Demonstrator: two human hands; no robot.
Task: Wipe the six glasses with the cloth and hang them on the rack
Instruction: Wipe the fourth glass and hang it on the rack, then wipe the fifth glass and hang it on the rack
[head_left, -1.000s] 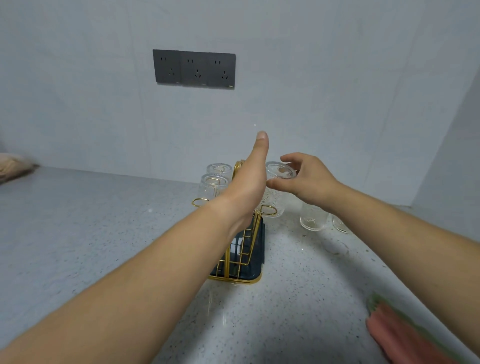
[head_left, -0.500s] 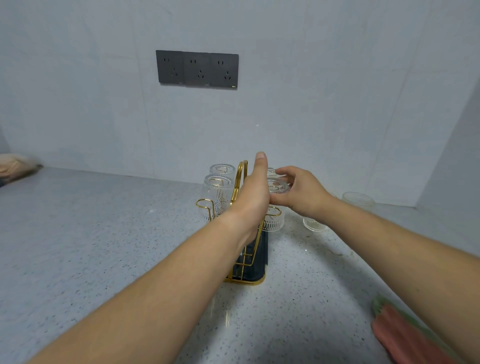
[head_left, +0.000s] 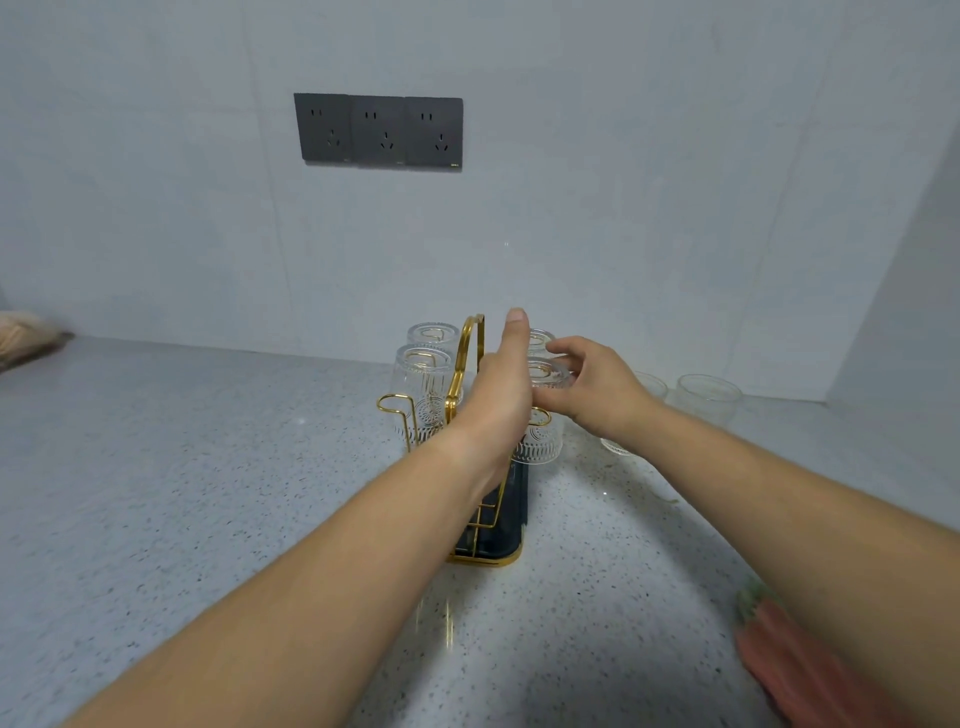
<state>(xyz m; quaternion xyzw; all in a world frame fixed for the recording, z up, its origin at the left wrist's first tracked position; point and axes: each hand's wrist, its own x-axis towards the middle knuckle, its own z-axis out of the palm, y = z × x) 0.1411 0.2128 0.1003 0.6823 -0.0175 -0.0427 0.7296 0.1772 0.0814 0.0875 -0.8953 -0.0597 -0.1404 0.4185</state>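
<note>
Grey speckled table meets a white tiled wall with three dark sockets. Two hung glasses sit upturned on the gold rack at centre frame. The left grip is released, fingers straight, beside the rack's handle. The right grip grasps the held glass, upturned at the rack's right side. Two standing glasses are on the table further right, and the cloth lies at lower right.
</note>
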